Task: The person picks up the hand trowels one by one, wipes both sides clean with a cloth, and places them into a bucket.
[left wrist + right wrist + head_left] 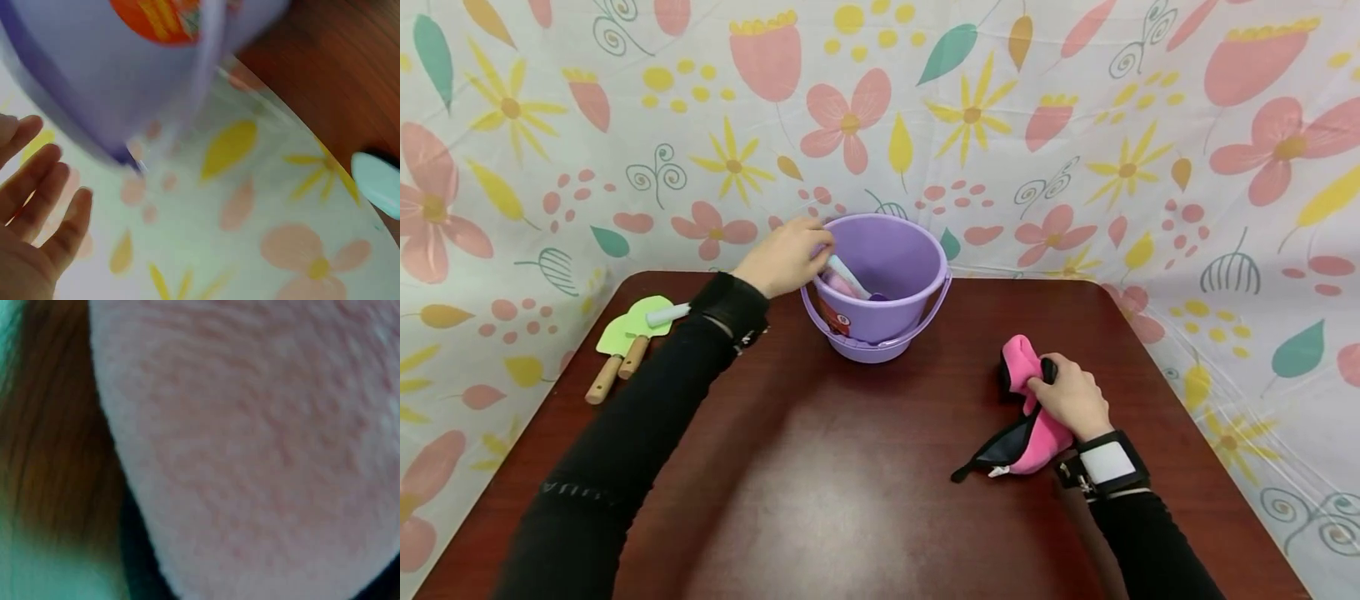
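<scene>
A purple bucket (pixel 880 321) with a red label stands at the back of the table, and its handle hangs down in front. My left hand (pixel 790 256) is over its left rim. In the left wrist view the fingers (pixel 53 184) are loosely extended beside the bucket (pixel 119 81) and hold nothing. Inside the bucket a white and pink stick-like item (pixel 847 277) leans near that hand. At the right, my right hand (pixel 1075 396) grips a pink zippered pouch (pixel 1037 442) with black lining, its opening gaping. Pale pink fabric (pixel 250 450) fills the right wrist view.
Two light-green, flat-bladed tools (pixel 617 336) with wooden handles lie at the table's left edge. A whitish cylindrical piece (pixel 667 314) beside them is partly hidden by the left sleeve. A flower-patterned sheet (pixel 970 150) hangs behind the brown table (pixel 820 467).
</scene>
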`<state>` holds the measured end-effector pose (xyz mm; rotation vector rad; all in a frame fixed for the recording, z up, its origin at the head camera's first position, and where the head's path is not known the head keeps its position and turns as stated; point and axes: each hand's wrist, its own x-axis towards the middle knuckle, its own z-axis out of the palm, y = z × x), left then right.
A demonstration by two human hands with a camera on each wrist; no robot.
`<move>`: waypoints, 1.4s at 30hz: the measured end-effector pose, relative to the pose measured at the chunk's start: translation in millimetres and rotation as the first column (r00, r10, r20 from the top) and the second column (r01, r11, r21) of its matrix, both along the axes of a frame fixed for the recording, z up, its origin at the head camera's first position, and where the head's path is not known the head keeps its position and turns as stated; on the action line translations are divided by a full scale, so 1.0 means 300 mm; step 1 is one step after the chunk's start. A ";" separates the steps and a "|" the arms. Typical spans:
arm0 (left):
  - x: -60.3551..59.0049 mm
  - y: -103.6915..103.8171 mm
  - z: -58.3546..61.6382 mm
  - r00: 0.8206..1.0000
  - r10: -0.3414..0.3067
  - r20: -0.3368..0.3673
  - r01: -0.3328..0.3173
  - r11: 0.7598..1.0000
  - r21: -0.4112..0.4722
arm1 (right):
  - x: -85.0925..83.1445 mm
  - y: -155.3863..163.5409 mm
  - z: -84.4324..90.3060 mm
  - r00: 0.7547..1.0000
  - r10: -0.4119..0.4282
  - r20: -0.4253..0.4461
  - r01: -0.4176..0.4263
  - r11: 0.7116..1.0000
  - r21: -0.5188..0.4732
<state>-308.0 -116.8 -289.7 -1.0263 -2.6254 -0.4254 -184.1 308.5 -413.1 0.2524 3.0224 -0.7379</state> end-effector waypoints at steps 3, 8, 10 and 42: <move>0.015 -0.089 -0.001 0.997 0.071 -0.006 -0.071 0.996 0.053 | 0.005 0.009 0.011 1.000 -0.002 -0.028 0.002 1.000 0.001; 0.038 -0.230 -0.028 0.983 0.179 0.047 -0.182 0.980 0.073 | 0.015 0.021 0.039 0.996 -0.004 -0.087 0.003 1.000 -0.009; 0.046 -0.286 -0.050 0.973 0.210 0.091 -0.217 0.974 0.072 | 0.018 0.021 0.053 0.993 -0.001 -0.120 0.000 1.000 -0.015; -0.070 -0.621 -0.420 0.738 0.560 0.375 -0.543 0.824 -0.161 | 0.089 -0.123 0.259 0.892 -0.048 -0.450 -0.031 0.986 -0.167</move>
